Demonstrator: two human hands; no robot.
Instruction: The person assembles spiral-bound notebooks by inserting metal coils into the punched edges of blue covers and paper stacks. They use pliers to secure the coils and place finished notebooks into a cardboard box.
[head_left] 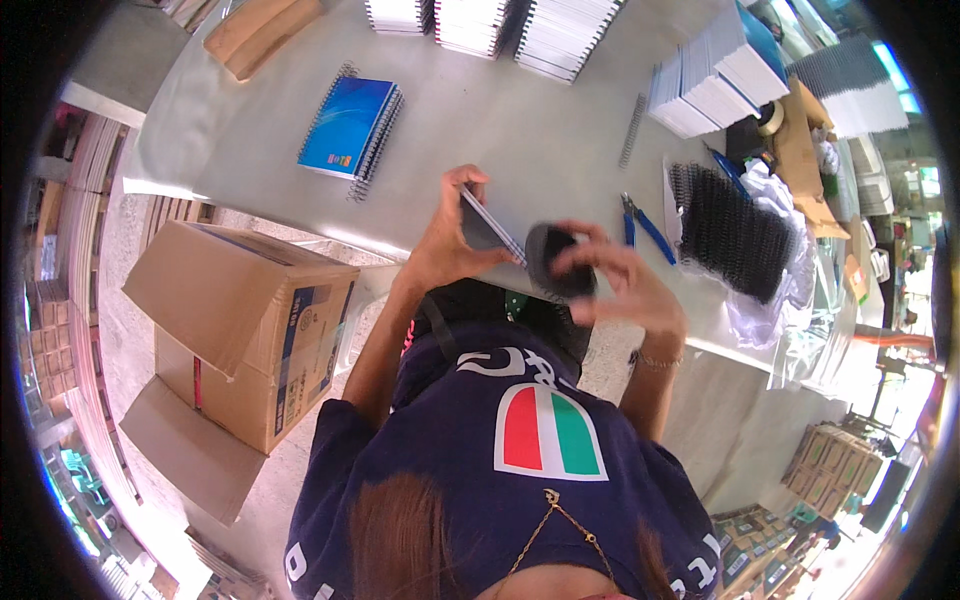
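My left hand (447,232) is closed around a thin notebook-like stack (488,222) with a dark grey face, held tilted at the table's near edge. Right beside the stack's lower end is a dark rounded thing (547,260), too blurred to name. The fingers of my right hand (630,285) bend round its right side, smeared by motion. To the left on the table lies a blue spiral notebook (350,128), with black coils along its edges. Blue-handled cutters (648,230) rest to the right of my right hand.
A loose black coil (632,130) lies beyond the cutters. At right are a pile of black coils (735,232) on white plastic and stacks of bound books (715,80). More book stacks (565,35) line the far side. An open cardboard box (245,330) stands left of me.
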